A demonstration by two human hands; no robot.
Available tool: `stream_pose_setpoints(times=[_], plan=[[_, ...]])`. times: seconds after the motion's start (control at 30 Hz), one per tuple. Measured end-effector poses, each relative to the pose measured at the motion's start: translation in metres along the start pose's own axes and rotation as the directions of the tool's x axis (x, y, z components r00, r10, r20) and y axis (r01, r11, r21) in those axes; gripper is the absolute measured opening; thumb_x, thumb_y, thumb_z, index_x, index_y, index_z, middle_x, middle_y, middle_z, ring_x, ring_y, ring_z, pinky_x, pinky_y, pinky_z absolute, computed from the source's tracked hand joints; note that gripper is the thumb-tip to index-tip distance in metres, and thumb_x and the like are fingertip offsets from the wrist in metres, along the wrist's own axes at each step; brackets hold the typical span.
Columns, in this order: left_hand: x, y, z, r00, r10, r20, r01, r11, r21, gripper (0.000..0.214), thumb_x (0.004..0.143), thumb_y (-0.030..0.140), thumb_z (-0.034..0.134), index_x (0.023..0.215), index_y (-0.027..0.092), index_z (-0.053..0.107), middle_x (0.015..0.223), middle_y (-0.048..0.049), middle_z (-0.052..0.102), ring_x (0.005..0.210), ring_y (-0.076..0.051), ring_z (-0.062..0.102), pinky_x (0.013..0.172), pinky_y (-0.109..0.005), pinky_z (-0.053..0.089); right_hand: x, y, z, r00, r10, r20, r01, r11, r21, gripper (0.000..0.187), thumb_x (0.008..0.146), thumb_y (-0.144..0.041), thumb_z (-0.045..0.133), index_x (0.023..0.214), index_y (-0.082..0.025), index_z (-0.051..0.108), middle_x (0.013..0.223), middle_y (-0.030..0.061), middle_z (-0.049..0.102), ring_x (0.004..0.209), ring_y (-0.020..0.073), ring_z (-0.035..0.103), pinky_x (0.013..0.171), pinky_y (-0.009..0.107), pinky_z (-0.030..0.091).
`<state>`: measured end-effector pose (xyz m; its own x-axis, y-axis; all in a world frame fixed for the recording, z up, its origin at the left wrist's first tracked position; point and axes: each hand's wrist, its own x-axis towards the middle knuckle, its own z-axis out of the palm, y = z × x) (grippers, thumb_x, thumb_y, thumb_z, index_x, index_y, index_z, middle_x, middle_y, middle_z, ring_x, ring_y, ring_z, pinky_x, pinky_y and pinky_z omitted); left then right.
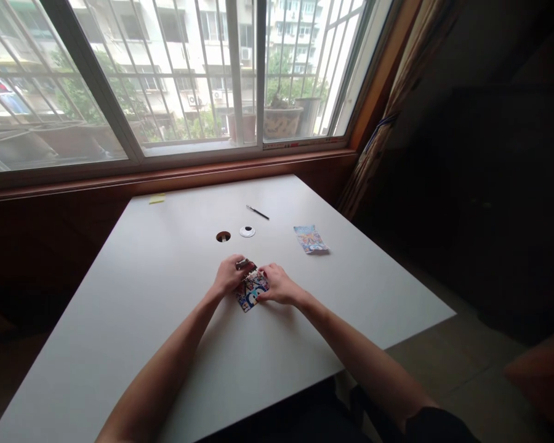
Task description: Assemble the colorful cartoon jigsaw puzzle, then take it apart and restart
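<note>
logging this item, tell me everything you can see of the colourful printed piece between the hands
The colourful printed piece looks like card or paper, busy with blue, white and reddish shapes, a blue-and-white figure near its lower end. It sits slantwise on or just above the white table, its upper end partly covered by the left hand, the right hand at its right edge. Finer print is unreadable.

The card is multicoloured (blue, white, black); the table, plain white.
</note>
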<state>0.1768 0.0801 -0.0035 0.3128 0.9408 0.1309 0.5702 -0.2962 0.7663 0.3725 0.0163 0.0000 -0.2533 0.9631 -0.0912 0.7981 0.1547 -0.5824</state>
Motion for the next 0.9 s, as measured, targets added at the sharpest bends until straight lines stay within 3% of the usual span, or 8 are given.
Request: stream_pose_setpoints(times=[0.17, 0.3, 0.43, 0.57, 0.63, 0.73, 0.9], plan=[[-0.010, -0.009, -0.008, 0.999, 0.027, -0.040, -0.034, 0.983, -0.183, 0.043, 0.097, 0.058, 0.045, 0.094, 0.018, 0.060, 0.084, -0.0052, 0.071, 0.072, -0.017, 0.065, 0.065, -0.027, 0.050, 0.014, -0.015, 0.008, 1.000, 0.025, -0.005, -0.025, 1.000, 0.019, 0.078, 0.058, -0.041, 0.090, 0.124, -0.018, 0.058, 0.126, 0.0127, 0.051, 0.121, 0.0303, 0.048, 0.099, 0.039, 0.043], [-0.016, -0.019, -0.019, 0.998, 0.018, -0.056, -0.028, 0.984, -0.177, 0.040, 0.099, 0.053, 0.042, 0.112, 0.018, 0.057, 0.100, -0.0098, 0.073, 0.087, -0.020, 0.071, 0.076, -0.032, 0.055, 0.027, -0.023, 0.012, 1.000, 0.014, 0.017, -0.015, 0.999, 0.052, 0.079, 0.053, -0.034, 0.092, 0.121, -0.019, 0.055, 0.109, 0.0068, 0.062, 0.104, 0.0246, 0.058, 0.085, 0.032, 0.046], [-0.025, -0.027, -0.039, 0.997, 0.060, 0.042, -0.056, 0.995, -0.078, 0.047, 0.091, 0.051, 0.058, 0.127, 0.020, 0.057, 0.112, -0.0113, 0.072, 0.100, -0.025, 0.070, 0.088, -0.038, 0.054, 0.031, -0.028, 0.014, 0.998, -0.026, 0.049, 0.022, 0.996, 0.082, 0.073, 0.057, -0.028, 0.089, 0.123, -0.019, 0.056, 0.089, -0.0004, 0.067, 0.083, 0.0179, 0.062, 0.072, 0.025, 0.045], [-0.043, -0.027, -0.049, 0.970, 0.164, 0.178, -0.173, 0.984, 0.036, 0.088, 0.066, 0.055, 0.084, 0.142, 0.024, 0.053, 0.132, -0.0134, 0.065, 0.126, -0.034, 0.057, 0.109, -0.047, 0.041, 0.029, -0.032, 0.015, 0.996, -0.073, 0.041, 0.070, 0.995, 0.069, 0.034, 0.064, -0.027, 0.083, 0.093, -0.019, 0.067, 0.080, -0.0013, 0.068, 0.074, 0.0160, 0.061, 0.065, 0.024, 0.042], [-0.050, -0.027, -0.048, 0.959, 0.202, 0.197, -0.222, 0.971, 0.087, 0.100, 0.056, 0.053, 0.091, 0.144, 0.027, 0.052, 0.139, -0.0128, 0.060, 0.133, -0.038, 0.048, 0.115, -0.052, 0.033, 0.026, -0.033, 0.017, 0.996, -0.087, 0.004, 0.086, 0.994, 0.060, 0.023, 0.069, -0.024, 0.080, 0.087, -0.019, 0.067, 0.080, -0.0006, 0.069, 0.075, 0.0158, 0.061, 0.066, 0.024, 0.042], [-0.052, -0.029, -0.042, 0.950, 0.237, 0.202, -0.267, 0.954, 0.136, 0.078, 0.065, 0.053, 0.087, 0.134, 0.029, 0.061, 0.129, -0.0100, 0.065, 0.126, -0.036, 0.051, 0.111, -0.052, 0.035, 0.023, -0.035, 0.021, 0.993, -0.098, -0.062, 0.101, 0.993, 0.054, 0.017, 0.077, -0.017, 0.070, 0.094, -0.019, 0.068, 0.086, 0.0012, 0.070, 0.081, 0.0162, 0.062, 0.072, 0.025, 0.045], [-0.046, -0.035, -0.036, 0.932, 0.295, 0.210, -0.326, 0.937, 0.130, 0.038, 0.083, 0.049, 0.075, 0.112, 0.026, 0.070, 0.104, -0.0066, 0.071, 0.102, -0.026, 0.061, 0.096, -0.038, 0.047, 0.018, -0.034, 0.023, 0.980, -0.167, -0.109, 0.172, 0.984, 0.037, 0.030, 0.079, -0.021, 0.072, 0.108, -0.017, 0.065, 0.104, 0.0064, 0.067, 0.091, 0.0171, 0.062, 0.085, 0.028, 0.048]])
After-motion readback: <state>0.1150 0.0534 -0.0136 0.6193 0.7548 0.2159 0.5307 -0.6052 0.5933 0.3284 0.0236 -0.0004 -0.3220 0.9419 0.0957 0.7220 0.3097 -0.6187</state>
